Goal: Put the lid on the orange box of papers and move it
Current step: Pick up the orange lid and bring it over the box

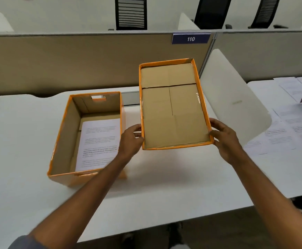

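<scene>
An open orange box [60, 141] stands on the white desk at the left, with printed papers [99, 142] lying inside it. To its right I hold the orange-rimmed lid [171, 105] above the desk, its brown cardboard inside facing me, tilted up. My left hand [131, 139] grips the lid's near left edge. My right hand [225, 139] grips its near right corner. The lid is apart from the box.
The white desk [164, 177] runs to a beige partition [74, 60] with a sign reading 110. A white curved divider [233, 105] stands at the right, with loose printed sheets [294, 126] beyond it. Office chairs stand behind the partition.
</scene>
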